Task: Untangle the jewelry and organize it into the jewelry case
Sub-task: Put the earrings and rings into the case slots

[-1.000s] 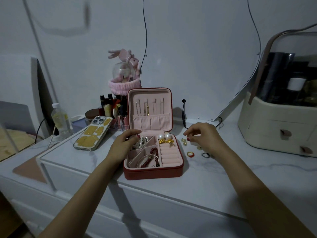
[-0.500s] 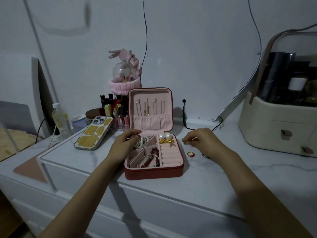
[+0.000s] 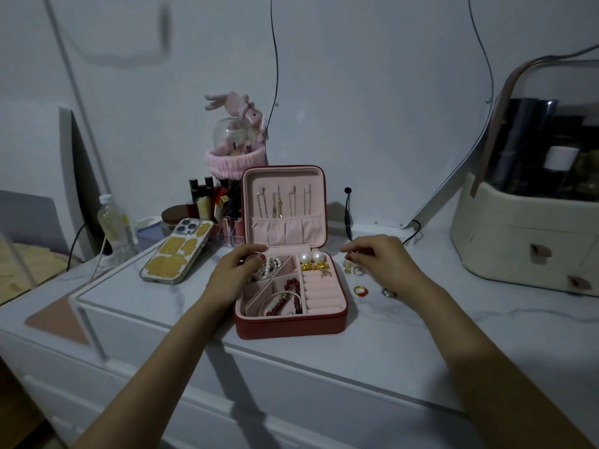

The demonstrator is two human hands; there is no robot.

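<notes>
The red case (image 3: 291, 325) stands open on the white worktop (image 3: 405, 351), lid upright, pink lining showing. The left hand (image 3: 233, 273) rests on the case's back left corner, its fingers curled over the rim above the pearl beads (image 3: 270, 265); its grip is on the case's edge. In the near left compartments lie a dark red bead bracelet (image 3: 288, 294) and a thin bangle (image 3: 275, 303). Two large pearls (image 3: 311, 257) and gold pieces (image 3: 312, 266) sit at the back right, above the ring rolls (image 3: 321, 293).

The right hand (image 3: 385, 267) hovers just right of the case, fingertips pinched together over small gold items (image 3: 348, 265); whether the grip holds one cannot be told. A red ring (image 3: 360, 290) and a silver ring (image 3: 388, 292) lie nearby. A phone (image 3: 176, 254) lies left of the case.
</notes>
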